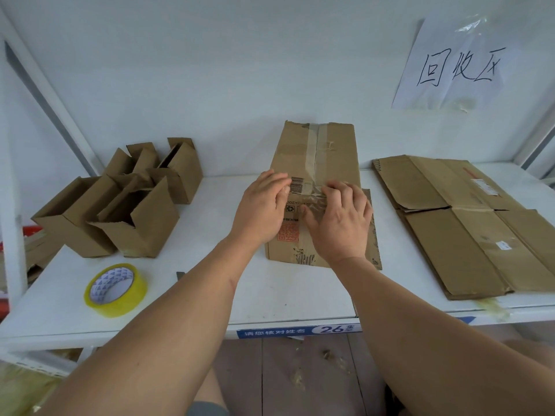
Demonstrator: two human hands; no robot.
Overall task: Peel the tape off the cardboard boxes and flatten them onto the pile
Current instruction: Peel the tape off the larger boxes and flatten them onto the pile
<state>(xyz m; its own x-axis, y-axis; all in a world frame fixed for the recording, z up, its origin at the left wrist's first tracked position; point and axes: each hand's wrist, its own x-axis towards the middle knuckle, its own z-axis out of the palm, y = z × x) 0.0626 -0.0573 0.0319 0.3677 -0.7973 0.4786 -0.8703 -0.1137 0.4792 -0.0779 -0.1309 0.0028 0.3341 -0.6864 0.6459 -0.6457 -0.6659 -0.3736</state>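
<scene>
A brown cardboard box (318,151) stands in the middle of the white shelf, with clear tape (313,148) running down its top seam. My left hand (261,208) lies flat against the box's left side, next to a barcode label. My right hand (339,220) rests on the box's near face, fingers curled on a crinkled loose end of the tape. A pile of flattened cardboard (468,223) lies to the right on the shelf.
Several open, upright small boxes (120,202) stand at the left. A roll of yellowish tape (115,289) lies near the front left edge of the shelf (270,298). A handwritten paper sign (450,61) hangs on the wall. Tape scraps litter the floor below.
</scene>
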